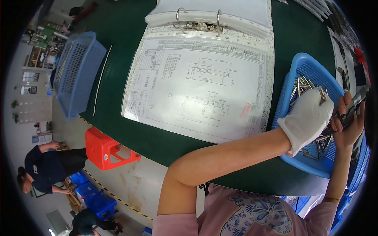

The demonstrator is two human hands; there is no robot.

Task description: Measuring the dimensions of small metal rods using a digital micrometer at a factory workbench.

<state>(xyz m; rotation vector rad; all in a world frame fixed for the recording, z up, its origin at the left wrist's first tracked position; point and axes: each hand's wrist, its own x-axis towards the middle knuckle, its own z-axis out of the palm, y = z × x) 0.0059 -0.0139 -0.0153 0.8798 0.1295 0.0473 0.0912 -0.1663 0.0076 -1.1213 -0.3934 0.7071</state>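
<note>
My left hand (309, 120), in a white glove, is closed over the blue basket (282, 103) at the right. A small metal part (323, 95) shows at its fingertips. Beside it my bare right hand (347, 135) is wrapped round a dark tool with a silvery end, which looks like a caliper (348, 118). Both hands are close together, and the tool's near end is partly hidden behind the glove. Slim metal pins (302, 84) lie loose in the basket, several of them showing around my left hand.
An open ring binder (169, 94) with a technical drawing lies on the green table (157, 147). A thin rod (101, 80) and another blue basket (78, 78) are at the left. Beyond the edge stand a red stool (100, 147) and a person (55, 163). More tools (343, 59) lie far right.
</note>
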